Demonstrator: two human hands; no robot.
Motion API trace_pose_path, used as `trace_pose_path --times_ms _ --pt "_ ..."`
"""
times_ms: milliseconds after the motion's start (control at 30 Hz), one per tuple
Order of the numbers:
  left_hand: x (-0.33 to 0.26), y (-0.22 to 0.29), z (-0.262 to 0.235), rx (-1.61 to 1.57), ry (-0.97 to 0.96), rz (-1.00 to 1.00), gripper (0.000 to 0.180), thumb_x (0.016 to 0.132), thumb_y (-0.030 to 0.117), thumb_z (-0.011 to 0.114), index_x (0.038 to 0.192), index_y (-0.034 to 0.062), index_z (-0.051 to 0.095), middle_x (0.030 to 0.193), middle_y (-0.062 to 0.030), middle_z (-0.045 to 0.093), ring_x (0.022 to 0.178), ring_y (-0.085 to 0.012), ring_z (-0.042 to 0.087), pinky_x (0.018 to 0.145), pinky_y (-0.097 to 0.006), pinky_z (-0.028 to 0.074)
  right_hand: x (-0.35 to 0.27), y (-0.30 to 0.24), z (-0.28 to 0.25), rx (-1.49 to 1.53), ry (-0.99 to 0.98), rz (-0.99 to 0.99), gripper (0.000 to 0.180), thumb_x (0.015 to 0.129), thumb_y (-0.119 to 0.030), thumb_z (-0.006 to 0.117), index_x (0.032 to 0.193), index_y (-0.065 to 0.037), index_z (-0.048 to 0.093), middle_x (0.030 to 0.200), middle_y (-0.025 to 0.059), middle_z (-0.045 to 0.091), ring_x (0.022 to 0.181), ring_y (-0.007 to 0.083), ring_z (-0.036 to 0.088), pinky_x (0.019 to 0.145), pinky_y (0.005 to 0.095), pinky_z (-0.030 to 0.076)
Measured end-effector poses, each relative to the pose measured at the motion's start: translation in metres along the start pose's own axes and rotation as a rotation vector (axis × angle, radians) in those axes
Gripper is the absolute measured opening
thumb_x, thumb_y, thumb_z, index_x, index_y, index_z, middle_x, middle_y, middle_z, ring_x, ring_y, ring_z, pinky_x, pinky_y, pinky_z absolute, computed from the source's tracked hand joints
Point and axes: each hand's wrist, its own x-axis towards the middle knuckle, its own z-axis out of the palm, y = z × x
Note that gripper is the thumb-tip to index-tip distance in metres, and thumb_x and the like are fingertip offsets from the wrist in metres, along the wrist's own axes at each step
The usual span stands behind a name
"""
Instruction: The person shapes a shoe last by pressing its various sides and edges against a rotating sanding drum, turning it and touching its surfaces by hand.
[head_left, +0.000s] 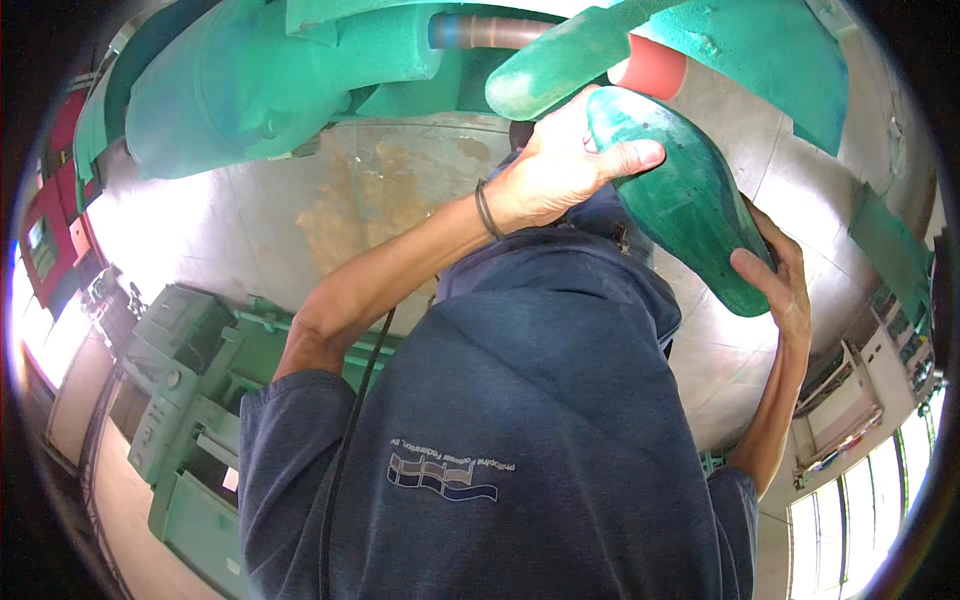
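A green shoe last (680,195) is held slantwise in front of me, its smooth, sole-shaped face toward the head view. My left hand (560,160) grips its upper left end, with the thumb laid across the face and the fingers hidden behind. At the lower right end, my right hand (785,280) is closed round the edge, thumb on the face and fingers reaching behind. Just above the last is a red cylinder (650,68) on the machine. A rounded green machine arm (560,62) passes close above my left hand.
The large green machine body (230,90) spans the far side, with a metal shaft (490,32) at its top. Behind me on the left stands another green machine (190,380). The tiled floor (370,190) has brown stains. A dark cord (350,440) hangs over my shirt.
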Motion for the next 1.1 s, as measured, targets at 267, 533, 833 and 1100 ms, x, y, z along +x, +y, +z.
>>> trace_pose_path --times_ms 267,533,833,1100 --pt "0.001 0.001 -0.003 -0.005 0.055 -0.062 0.044 0.085 0.007 0.078 0.122 0.0001 0.054 0.111 -0.0070 0.065 0.103 -0.0150 0.062 0.091 -0.030 0.053 0.011 0.014 0.002 -0.042 -0.016 -0.010 0.084 0.071 -0.046 0.079 0.135 0.003 0.058 0.129 0.0231 0.062 0.122 0.0329 0.059 0.108 0.0414 0.040" --pt "0.005 -0.004 -0.003 0.086 0.016 0.024 0.044 0.085 0.010 0.079 0.121 0.0001 0.055 0.109 -0.0069 0.066 0.101 -0.0145 0.062 0.090 -0.030 0.052 0.006 0.018 0.003 0.006 -0.004 -0.013 0.085 0.070 -0.045 0.080 0.136 0.004 0.056 0.132 0.0231 0.061 0.124 0.0326 0.057 0.110 0.0425 0.038" --pt "0.007 -0.004 -0.001 0.047 0.006 0.016 0.045 0.086 0.013 0.079 0.122 0.0002 0.055 0.108 -0.0064 0.066 0.099 -0.0139 0.062 0.090 -0.031 0.052 0.007 0.023 0.004 0.034 -0.002 0.016 0.086 0.070 -0.045 0.080 0.136 0.005 0.056 0.133 0.0233 0.060 0.126 0.0323 0.056 0.111 0.0418 0.038" --pt "0.010 -0.002 -0.006 0.239 0.015 0.016 0.047 0.086 0.014 0.079 0.123 0.0006 0.055 0.108 -0.0064 0.066 0.099 -0.0135 0.062 0.089 -0.030 0.052 0.005 0.031 0.012 0.039 0.059 0.011 0.087 0.069 -0.046 0.082 0.136 0.004 0.056 0.134 0.0235 0.059 0.128 0.0344 0.055 0.113 0.0438 0.036"
